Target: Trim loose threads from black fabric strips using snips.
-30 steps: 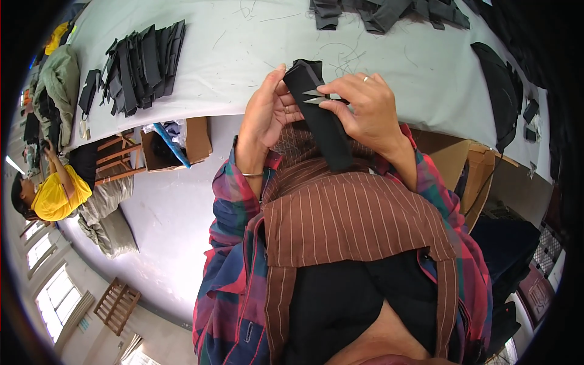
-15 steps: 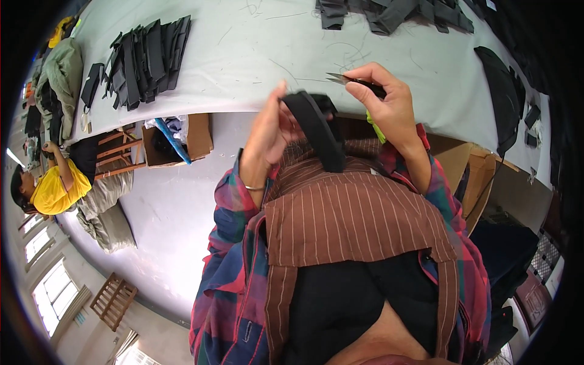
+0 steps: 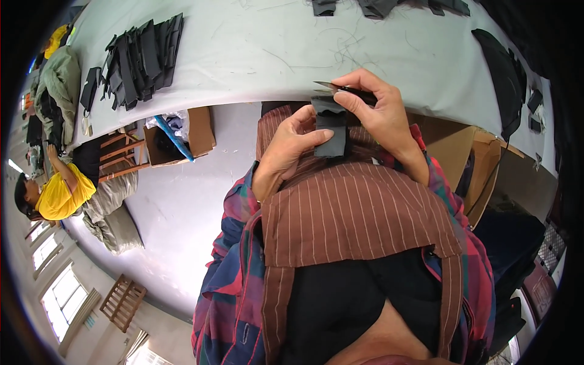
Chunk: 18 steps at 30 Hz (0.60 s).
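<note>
My left hand (image 3: 286, 149) pinches a dark fabric piece (image 3: 331, 141) between thumb and fingers, holding it just off the table's near edge, above my striped apron. Folded layers show at its upper end. Gripped in my right hand (image 3: 386, 115) is a pair of black-handled thread snips (image 3: 360, 94). Their pointed metal blades lie just over the top end of the fabric piece; whether they touch it I cannot tell. Loose dark threads (image 3: 344, 55) are scattered on the pale table (image 3: 237, 61) beyond my hands.
A row of overlapping black fabric strips (image 3: 143, 64) lies at the table's left. More dark pieces (image 3: 380, 7) are at the far edge, with a curved black piece (image 3: 502, 82) at right. Cardboard boxes (image 3: 201, 131) stand below. A person in yellow (image 3: 67, 191) works at far left.
My left hand has turned and lowered the fabric, which now hangs flatter with one end facing up. The snips have moved slightly left and down, close to that end.
</note>
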Each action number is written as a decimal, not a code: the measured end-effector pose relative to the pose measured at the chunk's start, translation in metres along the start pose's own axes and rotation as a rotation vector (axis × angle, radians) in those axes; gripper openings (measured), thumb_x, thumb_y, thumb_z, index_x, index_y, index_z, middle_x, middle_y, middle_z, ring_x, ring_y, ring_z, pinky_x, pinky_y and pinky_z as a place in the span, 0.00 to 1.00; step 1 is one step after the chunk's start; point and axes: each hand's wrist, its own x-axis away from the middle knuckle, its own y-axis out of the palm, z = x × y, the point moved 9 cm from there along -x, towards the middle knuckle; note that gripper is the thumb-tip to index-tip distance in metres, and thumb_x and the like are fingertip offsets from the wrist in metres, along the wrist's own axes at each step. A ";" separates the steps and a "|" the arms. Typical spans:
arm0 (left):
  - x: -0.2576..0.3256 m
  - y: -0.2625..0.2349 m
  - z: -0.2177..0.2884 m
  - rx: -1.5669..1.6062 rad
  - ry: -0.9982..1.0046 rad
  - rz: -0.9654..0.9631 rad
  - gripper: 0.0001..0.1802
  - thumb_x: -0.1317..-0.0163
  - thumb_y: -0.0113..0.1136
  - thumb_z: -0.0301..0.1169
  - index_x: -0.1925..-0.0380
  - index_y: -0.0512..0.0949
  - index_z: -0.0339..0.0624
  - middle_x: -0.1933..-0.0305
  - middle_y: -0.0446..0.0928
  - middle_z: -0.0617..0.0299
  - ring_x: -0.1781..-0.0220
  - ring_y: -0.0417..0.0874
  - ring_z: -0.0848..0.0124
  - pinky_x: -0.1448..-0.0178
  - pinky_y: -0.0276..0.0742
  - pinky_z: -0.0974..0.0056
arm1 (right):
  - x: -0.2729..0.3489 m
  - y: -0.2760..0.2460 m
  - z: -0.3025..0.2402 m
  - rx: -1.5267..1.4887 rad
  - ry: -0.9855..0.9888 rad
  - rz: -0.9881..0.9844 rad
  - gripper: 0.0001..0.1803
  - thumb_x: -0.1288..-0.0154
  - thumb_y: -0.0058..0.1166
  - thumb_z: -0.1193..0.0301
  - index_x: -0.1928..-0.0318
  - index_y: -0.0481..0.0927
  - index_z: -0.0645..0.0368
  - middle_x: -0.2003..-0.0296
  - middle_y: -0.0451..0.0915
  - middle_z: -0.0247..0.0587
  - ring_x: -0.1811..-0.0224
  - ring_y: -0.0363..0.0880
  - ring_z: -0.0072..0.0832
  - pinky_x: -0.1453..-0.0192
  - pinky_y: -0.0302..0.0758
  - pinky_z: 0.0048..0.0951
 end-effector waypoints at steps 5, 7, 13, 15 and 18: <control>-0.005 -0.008 -0.010 -0.022 0.067 0.070 0.22 0.47 0.61 0.17 0.50 0.72 0.35 0.57 0.77 0.61 0.55 0.77 0.75 0.51 0.76 0.70 | 0.013 -0.004 -0.001 0.103 0.000 -0.078 0.09 0.42 0.60 0.72 0.62 0.80 0.62 0.71 0.81 0.35 0.69 0.77 0.20 0.62 0.72 0.21; -0.005 -0.011 -0.010 -0.033 0.096 0.097 0.22 0.47 0.61 0.16 0.50 0.73 0.35 0.58 0.78 0.61 0.56 0.78 0.75 0.51 0.76 0.70 | 0.022 -0.007 0.004 0.144 0.007 -0.119 0.09 0.43 0.60 0.72 0.62 0.80 0.62 0.72 0.81 0.37 0.69 0.77 0.22 0.62 0.72 0.23; -0.010 -0.006 -0.007 -0.099 0.155 0.086 0.21 0.49 0.60 0.14 0.53 0.74 0.34 0.60 0.78 0.63 0.58 0.77 0.78 0.53 0.73 0.73 | 0.030 -0.007 0.009 0.417 -0.040 -0.132 0.08 0.46 0.60 0.70 0.66 0.80 0.59 0.74 0.80 0.40 0.72 0.78 0.35 0.66 0.70 0.30; -0.011 -0.003 -0.005 -0.125 0.164 0.091 0.20 0.49 0.60 0.14 0.53 0.74 0.34 0.60 0.78 0.64 0.59 0.76 0.78 0.53 0.73 0.73 | 0.030 -0.006 0.004 0.500 -0.099 -0.098 0.07 0.46 0.60 0.70 0.68 0.79 0.58 0.74 0.80 0.39 0.72 0.77 0.38 0.67 0.69 0.32; -0.010 0.001 -0.001 -0.163 0.177 0.100 0.19 0.49 0.60 0.15 0.54 0.74 0.34 0.61 0.77 0.65 0.59 0.76 0.79 0.54 0.73 0.73 | 0.028 -0.002 0.001 0.598 -0.120 -0.084 0.05 0.46 0.59 0.70 0.70 0.79 0.56 0.75 0.80 0.37 0.72 0.76 0.38 0.68 0.67 0.34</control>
